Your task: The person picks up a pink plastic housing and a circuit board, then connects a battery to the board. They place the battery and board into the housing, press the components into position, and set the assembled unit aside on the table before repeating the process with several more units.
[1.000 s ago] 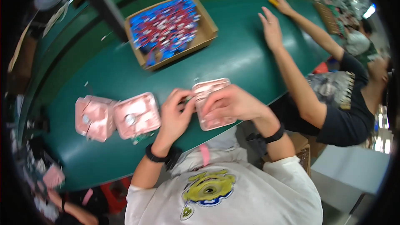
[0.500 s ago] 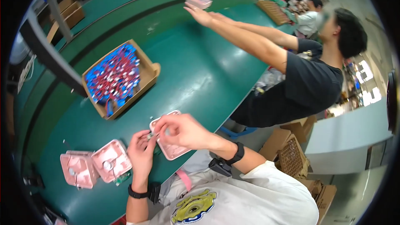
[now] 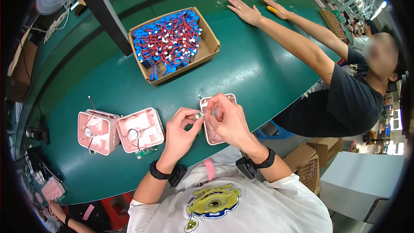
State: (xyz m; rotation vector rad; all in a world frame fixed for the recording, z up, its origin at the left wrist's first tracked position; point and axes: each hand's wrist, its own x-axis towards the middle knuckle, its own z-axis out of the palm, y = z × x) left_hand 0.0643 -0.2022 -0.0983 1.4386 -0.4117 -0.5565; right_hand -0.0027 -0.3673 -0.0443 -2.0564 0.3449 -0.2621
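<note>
the left hand (image 3: 181, 130) has thumb and forefinger closed in a fine pinch on a small green circuit board (image 3: 199, 116) with pale parts. the right hand (image 3: 229, 120) holds its curled fingertips at the board's right edge; whether they clasp it or something tinier, i cannot tell. just right of the pinch, partly under the right hand, lies an open pink plastic casing (image 3: 214, 138). left of the grip sits a pink speaker housing (image 3: 148, 123); beyond the grip, a cardboard box (image 3: 209, 44) holds blue battery packs (image 3: 166, 39). the board is probably very light, stiff and rather fragile, easily dropped; it seems best taken by its bare edges, with little pressure on the parts.
</note>
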